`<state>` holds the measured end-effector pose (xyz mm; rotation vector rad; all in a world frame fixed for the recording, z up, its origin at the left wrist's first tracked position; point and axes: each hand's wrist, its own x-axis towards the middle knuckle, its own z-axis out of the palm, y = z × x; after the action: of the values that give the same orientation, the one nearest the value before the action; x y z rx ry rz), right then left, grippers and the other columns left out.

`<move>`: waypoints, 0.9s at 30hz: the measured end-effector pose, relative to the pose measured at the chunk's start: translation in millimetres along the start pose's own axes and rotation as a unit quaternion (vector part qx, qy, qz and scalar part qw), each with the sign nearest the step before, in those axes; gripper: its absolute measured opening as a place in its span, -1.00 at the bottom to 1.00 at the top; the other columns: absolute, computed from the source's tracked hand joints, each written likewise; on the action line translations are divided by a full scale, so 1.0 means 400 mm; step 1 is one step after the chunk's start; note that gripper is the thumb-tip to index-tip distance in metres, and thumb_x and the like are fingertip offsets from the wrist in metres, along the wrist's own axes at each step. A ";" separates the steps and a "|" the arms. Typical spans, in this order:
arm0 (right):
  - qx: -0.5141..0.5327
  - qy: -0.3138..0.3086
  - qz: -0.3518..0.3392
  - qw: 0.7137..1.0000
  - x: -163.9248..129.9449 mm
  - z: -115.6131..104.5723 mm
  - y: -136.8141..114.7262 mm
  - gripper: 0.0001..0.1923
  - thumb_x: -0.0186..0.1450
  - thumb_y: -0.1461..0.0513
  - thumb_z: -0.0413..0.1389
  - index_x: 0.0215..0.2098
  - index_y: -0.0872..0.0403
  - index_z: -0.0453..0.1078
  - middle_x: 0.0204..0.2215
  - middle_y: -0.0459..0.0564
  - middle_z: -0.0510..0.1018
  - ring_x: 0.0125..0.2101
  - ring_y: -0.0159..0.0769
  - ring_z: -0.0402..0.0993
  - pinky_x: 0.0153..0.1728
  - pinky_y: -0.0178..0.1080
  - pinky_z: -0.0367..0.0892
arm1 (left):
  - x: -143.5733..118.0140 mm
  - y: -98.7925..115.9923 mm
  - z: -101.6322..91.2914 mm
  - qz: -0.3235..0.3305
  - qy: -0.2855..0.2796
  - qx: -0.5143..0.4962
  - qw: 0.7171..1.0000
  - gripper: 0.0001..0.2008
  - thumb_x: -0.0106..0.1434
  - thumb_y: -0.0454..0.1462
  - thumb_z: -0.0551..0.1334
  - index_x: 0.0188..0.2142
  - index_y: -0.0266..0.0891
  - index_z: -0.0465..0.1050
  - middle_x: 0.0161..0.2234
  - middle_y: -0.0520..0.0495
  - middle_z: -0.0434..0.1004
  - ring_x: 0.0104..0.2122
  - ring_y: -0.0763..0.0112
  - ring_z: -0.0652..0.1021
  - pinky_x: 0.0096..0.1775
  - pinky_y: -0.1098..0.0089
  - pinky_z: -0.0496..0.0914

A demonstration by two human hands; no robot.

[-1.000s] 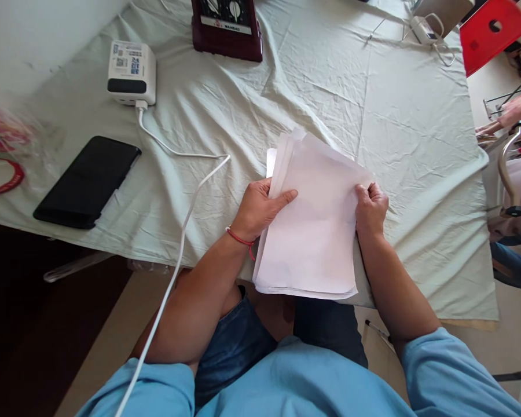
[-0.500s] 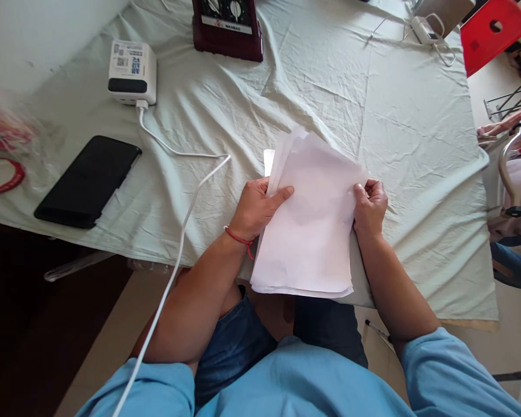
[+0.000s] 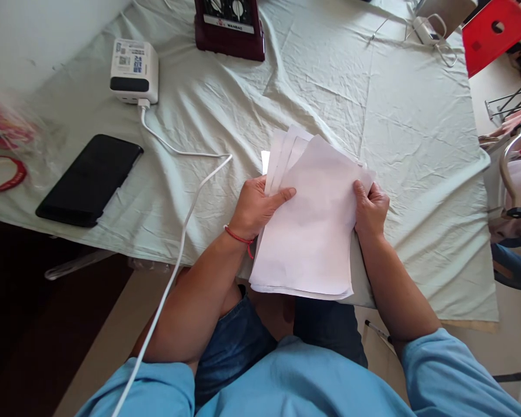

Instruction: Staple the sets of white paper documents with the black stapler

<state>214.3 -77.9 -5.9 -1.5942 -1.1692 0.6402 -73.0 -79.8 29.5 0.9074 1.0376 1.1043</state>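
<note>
A loose stack of white paper sheets [image 3: 312, 226] is held between both hands at the near edge of the desk [image 3: 417, 145], which is draped in a pale green, creased cloth. The sheets are thin, matte and rectangular; their far corners fan apart so that several separate edges show, while the near end overhangs the desk edge above the person's lap. The left hand [image 3: 260, 205] grips the stack's left edge, thumb lying flat across the top sheet and fingers curled underneath; a thin red string bracelet [image 3: 238, 237] circles that wrist. The right hand [image 3: 371, 208] is closed on the right edge, fingers bent over the top sheet's margin.

To the left, well apart from the paper, a glossy black smartphone [image 3: 91, 179] lies flat on the cloth. Beyond it sits a boxy white charger [image 3: 134, 69] with a dark band and printed labels, and a smooth white cable [image 3: 186, 197] runs from it across the cloth and down off the desk edge toward the person. A dark red appliance [image 3: 230, 32] with dials stands at the far edge. A red plastic chair [image 3: 495, 32] shows at the upper right.
</note>
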 end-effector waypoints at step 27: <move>0.050 0.012 0.025 0.998 -0.008 0.008 -0.018 -0.45 0.29 -0.26 0.36 -0.25 0.03 0.52 -0.40 -0.10 0.54 -0.42 -0.34 0.39 -0.34 -0.24 0.34 | -0.005 0.000 0.002 -0.024 -0.059 0.060 0.996 -0.48 0.04 0.15 0.66 -0.32 -0.23 0.73 -0.34 -0.14 0.76 -0.40 0.25 0.66 -0.43 0.35 0.52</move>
<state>207.6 -79.5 -0.9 -1.5462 -1.0655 0.7005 -72.5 -81.8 30.1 1.0251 1.0306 0.9444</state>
